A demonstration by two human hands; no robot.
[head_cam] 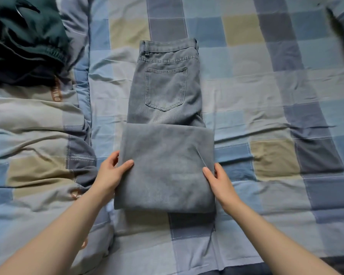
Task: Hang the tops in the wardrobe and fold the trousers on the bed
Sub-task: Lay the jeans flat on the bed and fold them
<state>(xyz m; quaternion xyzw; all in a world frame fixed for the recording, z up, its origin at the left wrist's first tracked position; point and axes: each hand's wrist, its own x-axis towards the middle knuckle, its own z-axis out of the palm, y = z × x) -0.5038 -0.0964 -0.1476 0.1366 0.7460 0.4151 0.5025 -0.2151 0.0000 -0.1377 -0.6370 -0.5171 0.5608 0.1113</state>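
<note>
Checked bedding (pixel 266 96) in blue, grey and tan squares fills your view, with a rumpled duvet (pixel 34 135) banked along its left side. Lengthwise in the middle lie the grey-blue jeans (pixel 165 92), waistband at the far end, back pocket up, legs folded back over themselves toward you. Dark green clothing (pixel 28 40) sits heaped at the far left. Your left hand (pixel 111 173) grips the fold's left edge, thumb on top; your right hand (pixel 219 181) grips the right edge likewise.

A home bedroom: checked bed sheet (pixel 266 86), rumpled duvet (pixel 34 135), heaped dark clothes (pixel 28 40)
</note>
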